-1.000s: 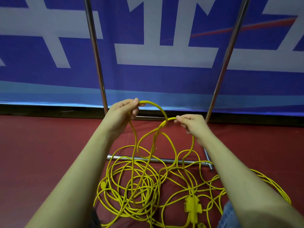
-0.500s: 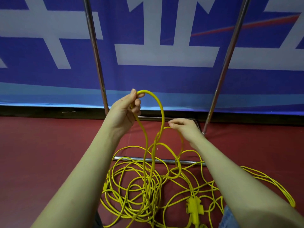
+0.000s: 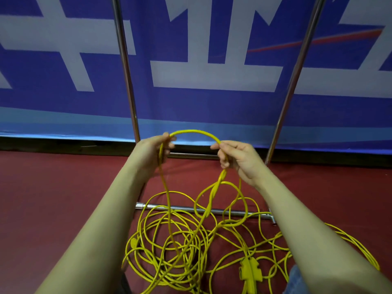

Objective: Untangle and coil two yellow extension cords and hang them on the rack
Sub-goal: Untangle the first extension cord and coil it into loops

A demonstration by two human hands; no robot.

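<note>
A tangled heap of yellow extension cord (image 3: pixel 180 249) lies on the red floor in front of me. One strand arches between my hands as a raised loop (image 3: pixel 195 132). My left hand (image 3: pixel 151 152) pinches its left end and my right hand (image 3: pixel 237 157) grips its right end, with more strands dropping from both into the heap. A yellow socket block (image 3: pixel 250 271) lies at the heap's lower right. The chrome rack (image 3: pixel 127 71) stands just behind my hands, with its second upright (image 3: pixel 296 71) to the right.
The rack's base bar (image 3: pixel 212 211) lies on the floor under the cord strands. A blue and white banner (image 3: pixel 212 77) hangs right behind the rack. Red floor (image 3: pixel 53 198) stretches out to the left and right. Denim cloth (image 3: pixel 296 279) shows at the bottom right.
My right hand has risen and taken hold of the loop's right end. The loop now spans wide between both hands, where before it hung narrow from my left hand.
</note>
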